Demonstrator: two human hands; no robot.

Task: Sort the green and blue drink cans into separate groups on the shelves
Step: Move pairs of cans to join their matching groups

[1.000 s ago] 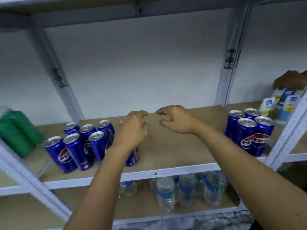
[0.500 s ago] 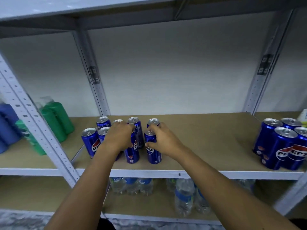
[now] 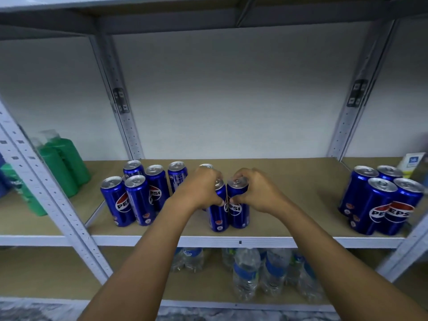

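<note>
Standing mid-shelf (image 3: 289, 179), two blue Pepsi cans are gripped, one (image 3: 217, 212) by the left hand (image 3: 199, 191), one (image 3: 238, 209) by the right hand (image 3: 257, 191), while blue clusters left (image 3: 136, 193) and right (image 3: 379, 200) remain unjoined; grouping is judged partly done.

Both forearms are bare from the lower frame edge up to the wrists, with no sleeve, watch, ring or glove showing on the left hand (image 3: 200, 189) or the right hand (image 3: 259, 191), whose fingernails are short and unpainted.
</note>
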